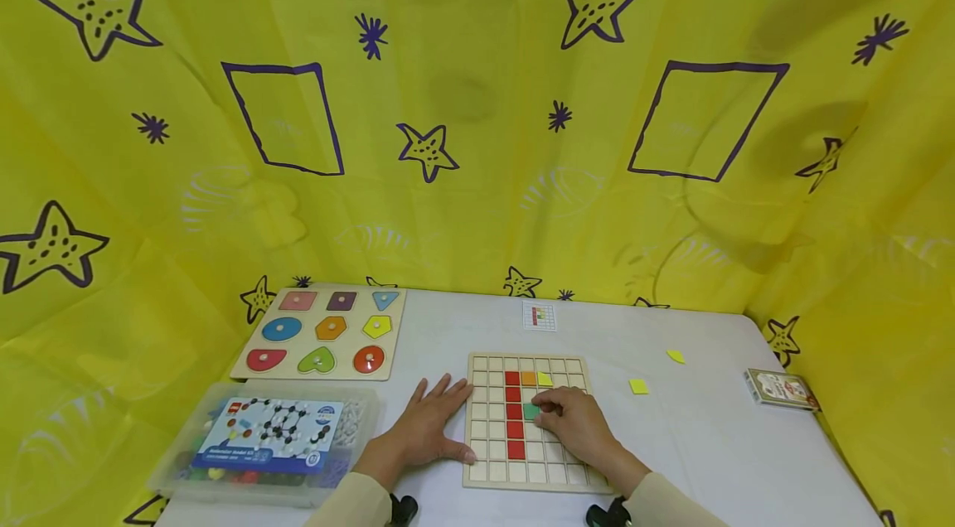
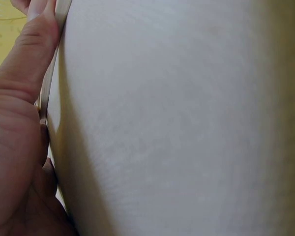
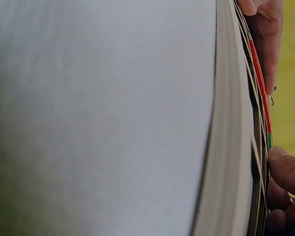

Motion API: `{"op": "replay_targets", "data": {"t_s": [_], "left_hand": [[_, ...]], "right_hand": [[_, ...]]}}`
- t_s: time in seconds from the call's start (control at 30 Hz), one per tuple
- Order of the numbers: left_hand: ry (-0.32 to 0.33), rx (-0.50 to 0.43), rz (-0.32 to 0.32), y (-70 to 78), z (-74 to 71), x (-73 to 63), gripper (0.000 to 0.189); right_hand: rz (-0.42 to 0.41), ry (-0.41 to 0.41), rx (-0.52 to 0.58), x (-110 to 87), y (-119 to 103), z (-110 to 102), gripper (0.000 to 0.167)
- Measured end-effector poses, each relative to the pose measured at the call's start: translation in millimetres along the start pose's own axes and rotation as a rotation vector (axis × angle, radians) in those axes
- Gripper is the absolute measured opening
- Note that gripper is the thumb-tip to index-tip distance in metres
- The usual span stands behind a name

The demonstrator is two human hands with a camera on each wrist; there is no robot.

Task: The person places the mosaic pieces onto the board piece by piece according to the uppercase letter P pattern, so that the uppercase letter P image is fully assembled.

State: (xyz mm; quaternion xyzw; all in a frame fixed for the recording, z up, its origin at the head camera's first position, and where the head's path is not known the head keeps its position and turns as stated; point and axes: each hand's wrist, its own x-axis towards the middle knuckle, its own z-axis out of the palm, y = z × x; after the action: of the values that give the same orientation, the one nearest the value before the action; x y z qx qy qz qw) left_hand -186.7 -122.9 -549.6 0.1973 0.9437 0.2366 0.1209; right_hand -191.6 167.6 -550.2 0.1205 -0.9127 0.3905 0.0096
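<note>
A wooden grid board [image 1: 555,475] lies flat on the white table. A column of several red square tiles [image 1: 515,430] fills cells on it, with an orange tile [image 1: 528,379] and a yellow tile [image 1: 545,379] to the right of the top one. My right hand [image 1: 578,421] pinches a green square tile [image 1: 530,412] at its right edge, beside the red column. In the right wrist view the thumb [image 3: 287,169] is at the green tile's end. My left hand [image 1: 429,430] is spread along the board's left edge, fingertips and thumb touching its frame.
Left of the board are a lidded clear box [image 1: 167,469] with a molecule-model label and a wooden shape puzzle [image 1: 249,361]. Behind it lies a small pattern card [image 1: 540,316]. To the right are two loose yellow pieces [image 1: 638,387] and a card box [image 1: 781,389]. Yellow curtains surround the table.
</note>
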Motion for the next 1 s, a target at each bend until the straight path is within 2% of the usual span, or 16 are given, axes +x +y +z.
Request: {"op": "replay_targets", "data": {"t_s": [0.4,0.53,0.8,1.0], "left_hand": [[0.004,0.001,0.0,1.2,-2.3,-1.2,0.112],[-0.001,-0.005,-0.004,1.9,-2.3,-1.5,0.112],[-0.004,-0.014,-0.015,3.5,-4.1,-2.3,0.112],[-0.001,-0.008,-0.013,3.5,-3.1,-1.7,0.111]], "right_hand": [[0.013,0.014,-0.018,2.6,-1.6,2.7,0.02],[0.059,0.014,0.031,2.7,-2.6,2.0,0.02],[0.128,0.043,0.197,2.7,-5.6,-9.1,0.022],[0.173,0.08,0.231,6.4,5.2,-20.9,0.027]]}}
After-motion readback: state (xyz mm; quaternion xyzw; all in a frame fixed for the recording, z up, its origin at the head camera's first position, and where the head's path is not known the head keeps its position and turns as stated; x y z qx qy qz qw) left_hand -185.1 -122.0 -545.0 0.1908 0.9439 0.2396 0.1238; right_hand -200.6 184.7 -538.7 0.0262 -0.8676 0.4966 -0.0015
